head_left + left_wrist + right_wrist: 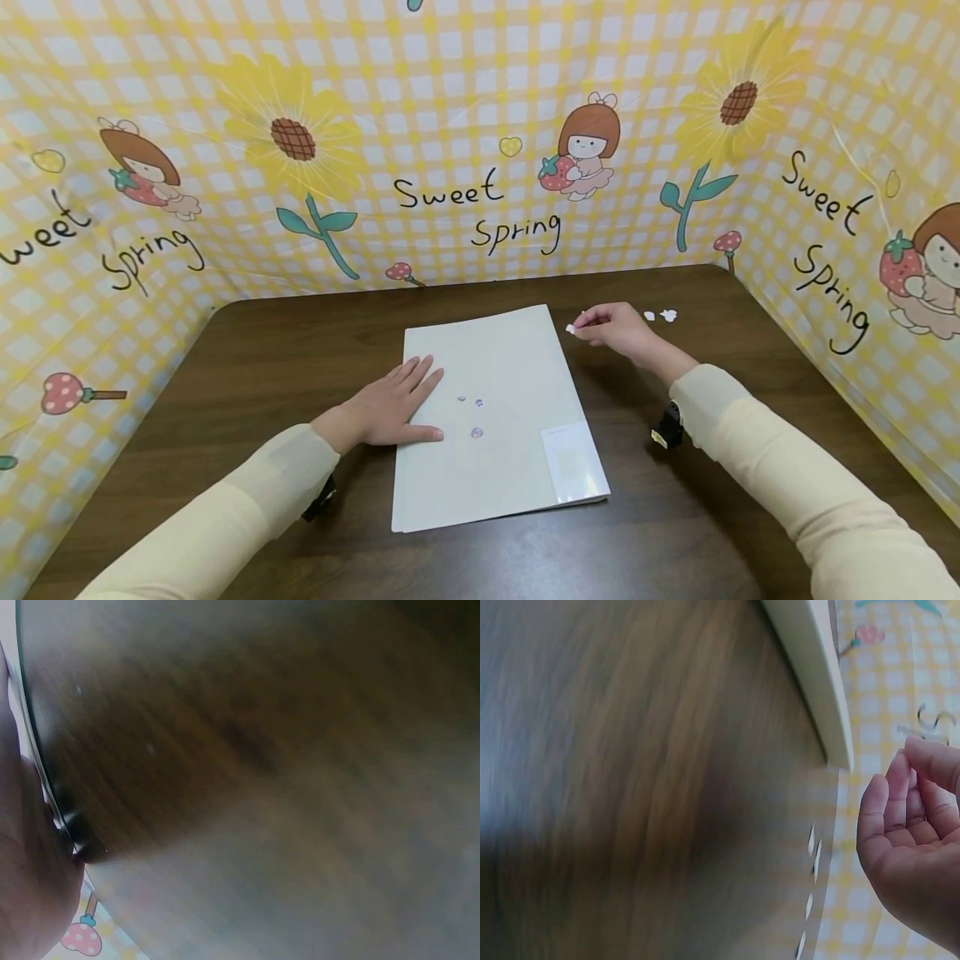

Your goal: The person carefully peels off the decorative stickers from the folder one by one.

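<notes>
A white booklet [498,367] lies on the brown table, with a few small printed stickers [477,433] near its middle and a clear pocket [573,462] at the lower right. My left hand [390,404] rests flat on its left edge, fingers spread. Just off the upper right edge, my right hand [615,327] pinches a small white paper cutout [571,329] between thumb and fingertips. In the right wrist view the cutout [909,733] shows edge-on above the fingertips, raised over the table. The left wrist view catches only part of the left hand [37,877].
Several more white cutouts [668,316] lie in a row on the table [285,350] behind the right hand. A yellow checked cloth [450,100] with printed flowers and figures stands around the back and sides.
</notes>
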Motion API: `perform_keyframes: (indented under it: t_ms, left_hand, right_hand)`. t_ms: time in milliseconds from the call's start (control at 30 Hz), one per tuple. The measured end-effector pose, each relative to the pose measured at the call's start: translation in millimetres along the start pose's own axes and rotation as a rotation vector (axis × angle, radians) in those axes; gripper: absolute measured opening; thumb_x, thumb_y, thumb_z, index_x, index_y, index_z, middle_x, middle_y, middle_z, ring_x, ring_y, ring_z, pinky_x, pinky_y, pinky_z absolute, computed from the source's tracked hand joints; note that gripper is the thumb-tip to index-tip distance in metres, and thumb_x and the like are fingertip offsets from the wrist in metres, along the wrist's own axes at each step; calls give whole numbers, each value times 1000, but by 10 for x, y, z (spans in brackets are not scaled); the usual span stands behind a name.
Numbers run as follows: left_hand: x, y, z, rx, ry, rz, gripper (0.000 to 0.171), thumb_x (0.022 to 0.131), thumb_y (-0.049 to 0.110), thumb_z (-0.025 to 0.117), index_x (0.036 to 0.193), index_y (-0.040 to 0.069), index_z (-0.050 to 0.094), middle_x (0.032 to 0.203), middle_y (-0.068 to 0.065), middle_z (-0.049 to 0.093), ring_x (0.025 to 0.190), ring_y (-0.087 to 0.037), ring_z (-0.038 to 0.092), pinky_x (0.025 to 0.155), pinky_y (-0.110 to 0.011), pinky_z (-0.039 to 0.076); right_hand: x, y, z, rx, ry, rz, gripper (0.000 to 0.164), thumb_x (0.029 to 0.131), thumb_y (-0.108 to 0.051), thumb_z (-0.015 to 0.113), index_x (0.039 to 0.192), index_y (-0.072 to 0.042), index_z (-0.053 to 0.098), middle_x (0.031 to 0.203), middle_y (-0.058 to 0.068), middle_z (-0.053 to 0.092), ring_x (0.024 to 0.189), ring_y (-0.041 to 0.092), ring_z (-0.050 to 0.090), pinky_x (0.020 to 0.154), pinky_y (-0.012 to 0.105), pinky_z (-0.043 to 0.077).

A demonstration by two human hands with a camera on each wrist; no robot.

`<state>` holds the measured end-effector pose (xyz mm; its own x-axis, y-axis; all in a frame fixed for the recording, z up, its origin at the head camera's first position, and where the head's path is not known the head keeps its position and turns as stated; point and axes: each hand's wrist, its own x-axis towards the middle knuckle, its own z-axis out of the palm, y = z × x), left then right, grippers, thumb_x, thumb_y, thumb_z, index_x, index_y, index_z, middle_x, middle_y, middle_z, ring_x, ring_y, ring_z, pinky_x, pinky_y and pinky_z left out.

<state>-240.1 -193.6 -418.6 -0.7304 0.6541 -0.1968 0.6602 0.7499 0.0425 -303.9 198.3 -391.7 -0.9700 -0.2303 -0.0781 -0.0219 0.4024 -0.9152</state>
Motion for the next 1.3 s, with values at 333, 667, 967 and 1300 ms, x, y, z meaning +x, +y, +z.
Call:
perform_keyframes:
  t_ms: [333, 667, 967, 1300]
  left_hand:
    - [15, -14, 26, 0, 4, -1, 102, 88, 78, 34, 156, 5, 14, 160, -21, 6, 146, -38, 7, 115, -49, 16]
    - [29, -33, 57, -2, 3, -2, 103, 87, 80, 32, 156, 6, 13, 160, -20, 6, 146, -38, 7, 114, -50, 16]
    - [34, -33, 55, -3, 3, -8, 104, 86, 81, 32, 156, 6, 14, 160, -20, 6, 146, -38, 6, 115, -49, 15]
    - [23, -27, 52, -1, 3, -7, 103, 87, 79, 33, 156, 5, 13, 160, -21, 6, 146, -38, 6, 115, -50, 15]
  right_hand:
    - [27, 196, -248, -52, 84, 66, 25, 92, -8, 67, 109, 9, 64, 109, 16, 63, 89, 16, 59, 79, 30, 52]
    - [60, 333, -336, -82, 140, 116, 25, 90, -9, 69, 108, 7, 65, 112, 17, 61, 86, 16, 52, 75, 30, 46]
    - [74, 341, -332, -136, 176, 68, 17, 85, -10, 73, 94, 4, 70, 101, 14, 63, 85, 21, 51, 71, 29, 43]
    - [103, 366, -288, -284, 201, 63, 15, 85, -6, 71, 94, 6, 69, 97, 15, 65, 84, 24, 51, 70, 29, 41]
